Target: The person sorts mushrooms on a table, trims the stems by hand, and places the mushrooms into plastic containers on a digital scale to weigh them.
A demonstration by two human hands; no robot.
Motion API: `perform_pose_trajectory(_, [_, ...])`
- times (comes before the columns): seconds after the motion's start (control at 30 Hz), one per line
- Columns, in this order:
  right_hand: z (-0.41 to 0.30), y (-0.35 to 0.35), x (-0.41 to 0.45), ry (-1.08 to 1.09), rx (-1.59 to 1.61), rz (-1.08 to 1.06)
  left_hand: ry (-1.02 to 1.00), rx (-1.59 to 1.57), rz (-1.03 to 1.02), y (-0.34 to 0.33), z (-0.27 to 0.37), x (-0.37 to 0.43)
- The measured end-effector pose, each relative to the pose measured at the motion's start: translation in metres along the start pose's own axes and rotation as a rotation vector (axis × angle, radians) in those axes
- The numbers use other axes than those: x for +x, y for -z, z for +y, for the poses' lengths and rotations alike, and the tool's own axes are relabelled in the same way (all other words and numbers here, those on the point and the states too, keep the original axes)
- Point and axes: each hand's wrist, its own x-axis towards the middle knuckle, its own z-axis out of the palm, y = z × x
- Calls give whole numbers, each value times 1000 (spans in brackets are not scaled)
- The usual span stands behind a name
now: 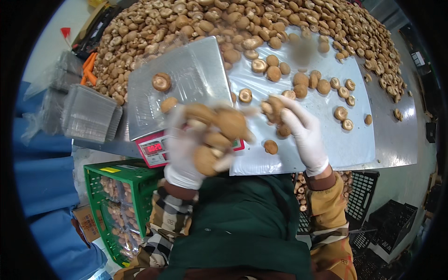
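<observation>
My left hand [185, 154], in a white glove and blurred, holds several brown mushrooms [217, 131] cupped in palm and fingers, above the front edge of a weighing scale [206, 77]. On the scale's steel platform lies a clear plastic tray [143, 108], with one mushroom [161, 82] lying stem up and another [169, 104] cap up near my left fingers. A red display is lit on the scale's front. Gloved too, my right hand [304, 129] pinches mushrooms [273, 107] between thumb and fingers, over pale plastic sheeting [336, 150]. A loose mushroom [271, 147] lies below those fingers.
A big mushroom heap [245, 17] covers the far side of the steel table [402, 129]. Stacked clear trays [91, 113] stand left of the scale. Below, a green crate [140, 175] holds packed mushrooms; a black crate [362, 190] stands right. Orange objects [90, 68] lie back left.
</observation>
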Motion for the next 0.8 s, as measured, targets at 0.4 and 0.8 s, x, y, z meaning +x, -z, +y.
perform_pose_trajectory(0.4, [5, -70, 36, 566, -342, 46, -477, 2388, 708, 13, 108, -25])
perform_pose_trajectory(0.8, [11, -60, -7, 599, -534, 186, -137, 779, 484, -22, -40, 0])
